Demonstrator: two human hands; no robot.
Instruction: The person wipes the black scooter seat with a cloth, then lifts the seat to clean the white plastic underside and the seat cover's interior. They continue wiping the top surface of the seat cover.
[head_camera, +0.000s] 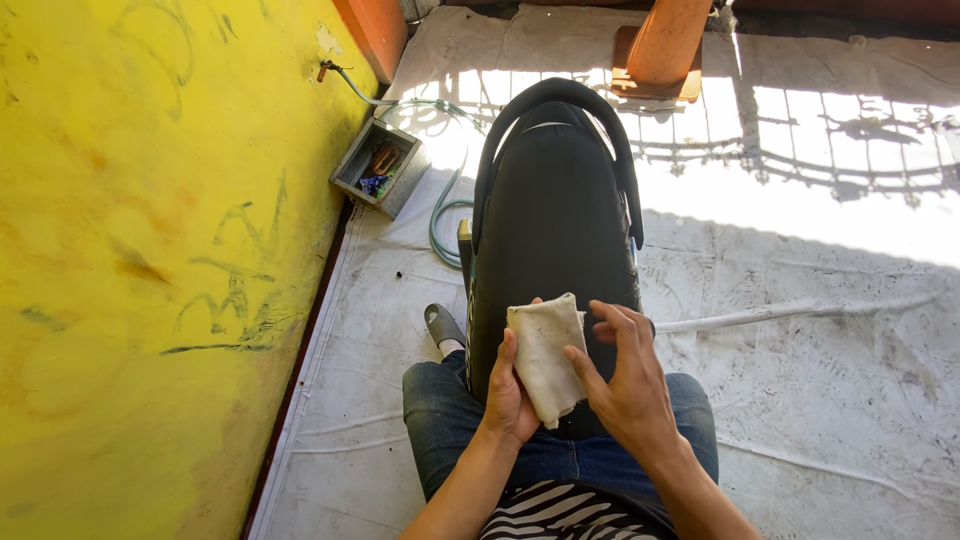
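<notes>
Both hands: L hand (508, 395) & R hand (625, 385) raised together, fingers curled.

Wall (150, 250) on the side is bright yellow with dark scribbly marks and some orange smudges. Scooter seat (555, 220) is plain black, grab rail (552, 92) too. The folded rag (545, 355) is off-white, kinda grubby with greyish specks. Jeans (450, 420) are dark blue, shirt (565, 515) has black and white zebra stripes. Ground sheet (830, 380) is dirty white with grey scuffs. Hose (440, 215) is pale green, little box (380, 167) grey.
</notes>
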